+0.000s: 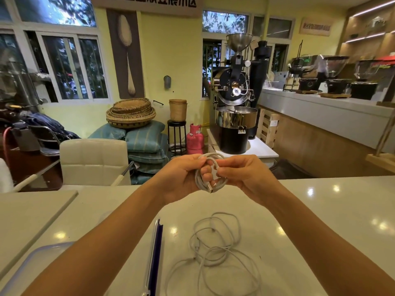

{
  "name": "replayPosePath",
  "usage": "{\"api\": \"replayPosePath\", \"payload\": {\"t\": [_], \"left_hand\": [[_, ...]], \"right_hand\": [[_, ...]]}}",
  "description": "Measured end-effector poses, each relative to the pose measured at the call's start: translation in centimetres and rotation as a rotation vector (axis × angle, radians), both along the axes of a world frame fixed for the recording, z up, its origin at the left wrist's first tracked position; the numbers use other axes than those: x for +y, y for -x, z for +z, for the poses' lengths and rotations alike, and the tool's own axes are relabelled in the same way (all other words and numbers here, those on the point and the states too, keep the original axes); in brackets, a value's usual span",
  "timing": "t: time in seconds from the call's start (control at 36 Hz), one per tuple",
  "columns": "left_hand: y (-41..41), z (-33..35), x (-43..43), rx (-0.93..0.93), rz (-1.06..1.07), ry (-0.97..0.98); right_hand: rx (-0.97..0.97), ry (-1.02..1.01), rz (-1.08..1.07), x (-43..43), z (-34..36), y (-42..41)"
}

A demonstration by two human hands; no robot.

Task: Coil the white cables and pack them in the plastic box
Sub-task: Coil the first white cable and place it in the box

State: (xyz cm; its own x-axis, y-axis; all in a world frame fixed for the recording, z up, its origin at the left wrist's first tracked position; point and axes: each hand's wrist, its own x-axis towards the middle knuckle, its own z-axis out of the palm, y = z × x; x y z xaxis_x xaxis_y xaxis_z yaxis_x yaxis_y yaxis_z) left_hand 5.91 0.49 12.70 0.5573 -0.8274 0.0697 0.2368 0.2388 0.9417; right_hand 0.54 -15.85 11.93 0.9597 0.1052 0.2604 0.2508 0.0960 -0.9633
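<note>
1. The left hand's [181,178] fingers curl round a coiled white cable [199,182]. The right hand [239,174] pinches a strand at the coil's top.
2. The coil hangs in the air between both hands, above the white table [320,199], with a plug end poking out at its bottom.
3. Loose white cables [215,248] lie tangled on the table, nearer the person.
4. A clear strip with a dark blue edge [155,253] stands just left of them. The plastic box [49,248] shows at the lower left, partly behind the forearm.
</note>
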Motion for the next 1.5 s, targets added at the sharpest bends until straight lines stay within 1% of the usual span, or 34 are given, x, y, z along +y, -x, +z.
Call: {"api": "replayPosePath", "payload": {"t": [0.06,0.11,0.36,0.53,0.58,0.67,0.75,0.81,0.86,0.92,1.0,1.08,1.14,1.22,1.28,1.36,1.5], "left_hand": [[-0.1,-0.1,-0.1,-0.028,0.054,-0.051],[-0.2,-0.2,-0.2,-0.049,0.103,-0.087],[0.0,-0.7,-0.3,-0.191,0.297,-0.231],[0.2,-0.6,-0.7,-0.285,0.366,-0.306],[0.0,-0.5,-0.8,-0.336,0.405,-0.336],[-0.2,-0.5,-0.9,-0.429,0.475,-0.379],[-0.2,-0.6,-0.8,-0.565,0.546,-0.41],[-0.2,-0.6,-0.5,-0.652,0.582,-0.413],[-0.2,-0.7,-0.3,-0.714,0.606,-0.413],[-0.3,-0.8,-0.1,-0.755,0.627,-0.409],[-0.4,-1.1,0.1,-0.833,0.667,-0.398],[-0.7,-1.3,0.4,-0.872,0.708,-0.403],[-0.8,-1.3,0.7,-0.874,0.699,-0.412],[-0.9,-1.3,1.1,-0.86,0.687,-0.43],[-0.9,-1.2,1.5,-0.842,0.677,-0.449],[-1.0,-1.4,2.1,-0.807,0.661,-0.485],[-1.5,-2.0,3.6,-0.765,0.651,-0.517]], "right_hand": [[-0.038,0.07,-0.083,0.3,-0.2,-0.1],[-0.049,0.086,-0.144,0.7,-0.5,-0.4],[-0.05,0.181,-0.319,2.2,-1.8,-1.9],[-0.15,0.264,-0.431,2.8,-2.3,-2.5],[-0.25,0.376,-0.517,2.9,-2.6,-2.6],[-0.487,0.593,-0.685,3.1,-3.2,-2.6],[-0.704,0.751,-0.724,3.2,-3.6,-2.5],[-0.801,0.788,-0.721,3.0,-3.7,-2.5],[-0.85,0.788,-0.724,2.9,-3.6,-2.5],[-0.838,0.802,-0.741,2.9,-3.4,-2.5],[-0.737,0.812,-0.744,3.1,-3.1,-2.7],[-0.613,0.795,-0.693,3.3,-2.6,-2.9],[-0.571,0.799,-0.639,3.4,-2.3,-3.0],[-0.607,0.876,-0.603,3.8,-2.5,-3.3],[-0.62,0.966,-0.614,4.1,-2.6,-3.6],[-0.7,1.11,-0.642,4.6,-2.9,-4.2],[-0.747,1.185,-0.679,6.0,-3.2,-5.5]]}}
